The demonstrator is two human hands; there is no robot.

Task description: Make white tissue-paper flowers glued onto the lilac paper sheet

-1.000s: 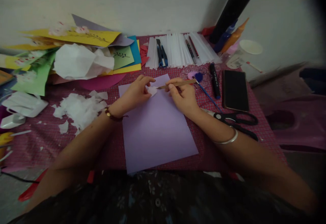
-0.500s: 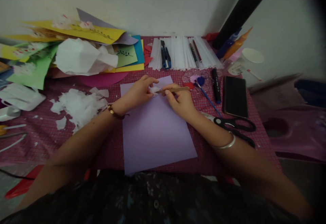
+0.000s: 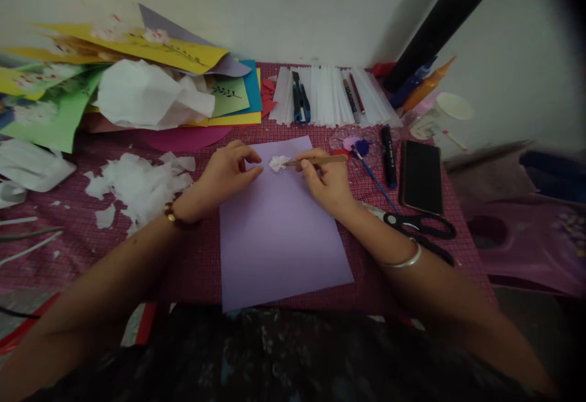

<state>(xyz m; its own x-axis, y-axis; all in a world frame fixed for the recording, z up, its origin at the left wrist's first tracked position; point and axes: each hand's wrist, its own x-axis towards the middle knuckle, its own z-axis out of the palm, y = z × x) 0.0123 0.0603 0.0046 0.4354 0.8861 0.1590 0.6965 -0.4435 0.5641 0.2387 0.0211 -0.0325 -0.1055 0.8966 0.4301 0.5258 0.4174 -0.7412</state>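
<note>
A purple sheet of paper (image 3: 284, 237) lies flat in front of me. Near its top is a small crumpled white tissue piece (image 3: 278, 163). My right hand (image 3: 327, 182) holds a thin brown stick (image 3: 327, 160), and the stick's tip touches the tissue's right side. To the left of the tissue, my left hand (image 3: 229, 173) is apart from it, with thumb and fingers parted and nothing between them. A pile of torn white tissue (image 3: 141, 185) sits on the cloth left of the sheet.
Scissors (image 3: 419, 225), a black phone (image 3: 422, 176), a marker (image 3: 389, 155) and a blue brush (image 3: 375, 176) lie at right. White strips (image 3: 323, 97) bear a cutter (image 3: 300, 100) and pens behind. Coloured papers (image 3: 183, 51) are stacked back left.
My left hand has let go of the tissue piece and moved left, leaving it in plain view on the sheet. My right hand stays almost in place with the stick.
</note>
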